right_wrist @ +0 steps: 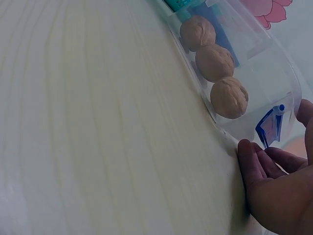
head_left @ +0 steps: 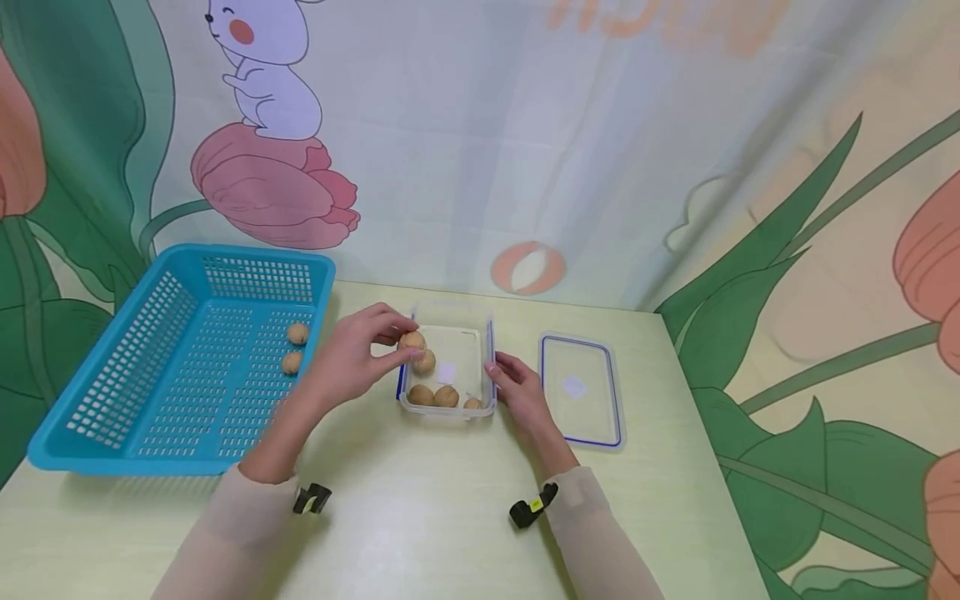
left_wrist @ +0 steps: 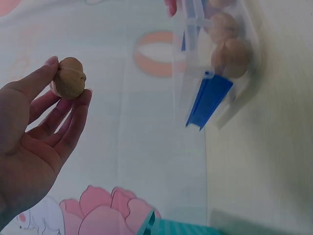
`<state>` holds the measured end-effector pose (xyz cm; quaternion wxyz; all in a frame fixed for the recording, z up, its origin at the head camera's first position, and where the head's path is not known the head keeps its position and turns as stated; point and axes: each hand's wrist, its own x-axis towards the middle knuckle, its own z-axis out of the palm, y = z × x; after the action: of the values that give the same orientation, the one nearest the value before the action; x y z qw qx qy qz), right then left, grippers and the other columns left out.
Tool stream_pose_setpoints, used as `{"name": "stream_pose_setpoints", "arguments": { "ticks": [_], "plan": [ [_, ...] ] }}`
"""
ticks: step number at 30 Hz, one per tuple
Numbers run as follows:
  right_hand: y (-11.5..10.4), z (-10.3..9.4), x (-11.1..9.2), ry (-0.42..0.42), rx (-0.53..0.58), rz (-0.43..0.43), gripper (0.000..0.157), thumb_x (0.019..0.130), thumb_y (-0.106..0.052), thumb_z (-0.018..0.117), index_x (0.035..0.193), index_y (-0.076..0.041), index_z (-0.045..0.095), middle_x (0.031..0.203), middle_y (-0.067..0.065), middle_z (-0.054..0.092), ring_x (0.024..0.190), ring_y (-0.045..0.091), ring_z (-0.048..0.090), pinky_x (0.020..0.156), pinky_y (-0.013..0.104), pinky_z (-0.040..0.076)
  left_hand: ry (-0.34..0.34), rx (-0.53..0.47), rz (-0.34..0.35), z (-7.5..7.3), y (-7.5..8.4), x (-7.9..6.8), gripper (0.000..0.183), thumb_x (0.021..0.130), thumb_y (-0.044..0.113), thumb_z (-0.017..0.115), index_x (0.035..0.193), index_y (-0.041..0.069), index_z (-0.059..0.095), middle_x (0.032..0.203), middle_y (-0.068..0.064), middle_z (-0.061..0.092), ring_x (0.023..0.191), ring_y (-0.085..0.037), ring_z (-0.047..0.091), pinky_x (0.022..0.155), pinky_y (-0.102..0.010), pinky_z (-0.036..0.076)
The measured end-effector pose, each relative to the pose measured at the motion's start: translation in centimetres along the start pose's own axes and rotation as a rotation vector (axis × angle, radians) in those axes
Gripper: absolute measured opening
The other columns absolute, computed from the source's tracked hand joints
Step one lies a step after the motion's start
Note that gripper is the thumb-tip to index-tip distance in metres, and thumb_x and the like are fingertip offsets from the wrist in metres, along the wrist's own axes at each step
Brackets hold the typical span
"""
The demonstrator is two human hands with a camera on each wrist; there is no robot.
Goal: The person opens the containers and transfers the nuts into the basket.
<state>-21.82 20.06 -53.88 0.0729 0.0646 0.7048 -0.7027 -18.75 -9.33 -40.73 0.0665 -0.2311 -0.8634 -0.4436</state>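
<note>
My left hand (head_left: 352,354) pinches a walnut (left_wrist: 70,78) between thumb and fingertips, above the left side of a clear plastic container (head_left: 465,329). Inside that container, three walnuts (right_wrist: 215,62) line the near wall, and another walnut (head_left: 424,362) sits just behind them at the left. My right hand (head_left: 521,392) grips the container's right side, thumb at the rim and fingers against the outer wall beside a blue latch (right_wrist: 270,126). A second blue latch (left_wrist: 209,102) hangs down on the left side. A small white label (head_left: 446,372) shows on the container's floor.
At the left stands a blue perforated basket (head_left: 183,467) with two walnuts (head_left: 297,334) along its right side. The container's clear lid (head_left: 592,408), edged with a blue seal, lies flat to the right. A printed curtain (head_left: 465,167) hangs behind the table (head_left: 420,517).
</note>
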Motion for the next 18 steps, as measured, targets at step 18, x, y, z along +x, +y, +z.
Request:
{"name": "stream_pose_setpoints", "arguments": {
  "ticks": [18],
  "plan": [
    [0.4, -0.1, 0.2, -0.004, -0.001, -0.015, 0.052, 0.103, -0.029, 0.073, 0.147, -0.005, 0.059, 0.142, 0.016, 0.064, 0.126, 0.025, 0.062, 0.101, 0.035, 0.057, 0.206, 0.101, -0.232, -7.1, -2.2, -4.5, 0.048, 0.097, 0.028, 0.080, 0.137, 0.006, 0.066, 0.126, -0.014, 0.069, 0.116, -0.039, 0.069, 0.091, -0.055, 0.061]
  ]
}}
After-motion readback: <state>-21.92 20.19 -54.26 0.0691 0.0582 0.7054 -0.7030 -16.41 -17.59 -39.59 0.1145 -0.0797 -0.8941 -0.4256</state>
